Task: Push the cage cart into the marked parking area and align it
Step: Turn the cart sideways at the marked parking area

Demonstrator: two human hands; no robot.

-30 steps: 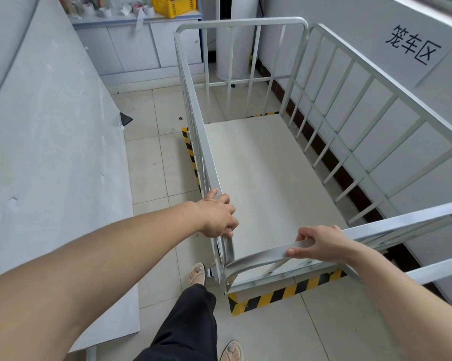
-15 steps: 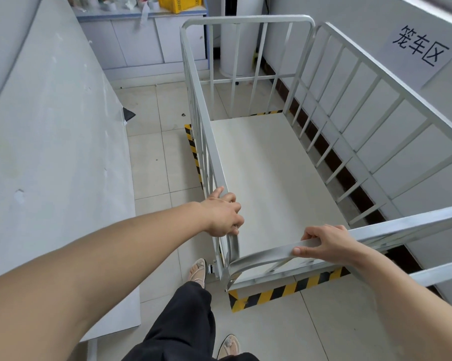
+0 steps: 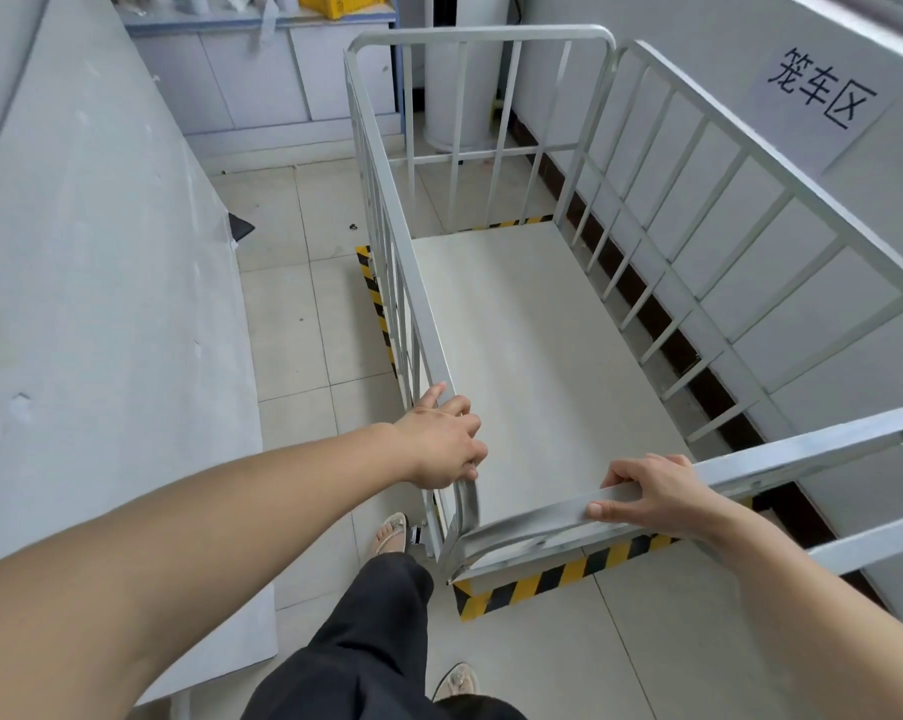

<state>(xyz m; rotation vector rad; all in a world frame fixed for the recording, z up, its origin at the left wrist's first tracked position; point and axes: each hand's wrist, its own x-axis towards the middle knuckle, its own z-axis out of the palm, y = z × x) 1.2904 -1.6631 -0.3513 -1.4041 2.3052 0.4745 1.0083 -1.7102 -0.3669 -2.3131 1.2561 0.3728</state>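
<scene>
The silver cage cart (image 3: 542,356) with barred sides and a pale floor stands against the right wall. Yellow-black hazard tape (image 3: 553,579) marks the parking area and shows along the cart's near edge, its left side and its far end. My left hand (image 3: 441,444) grips the top rail at the cart's near left corner. My right hand (image 3: 657,493) is closed over the near top rail, to the right of that corner. A paper sign (image 3: 823,90) with black characters hangs on the wall above the cart.
A large grey panel (image 3: 101,304) leans along the left, leaving a tiled aisle between it and the cart. White cabinets (image 3: 262,80) with a yellow crate stand at the far end. My feet in sandals (image 3: 392,532) are just behind the cart's near left corner.
The cart has shifted slightly forward and towards the wall; less tape shows at its near edge. Both hands keep their grip on the rails.
</scene>
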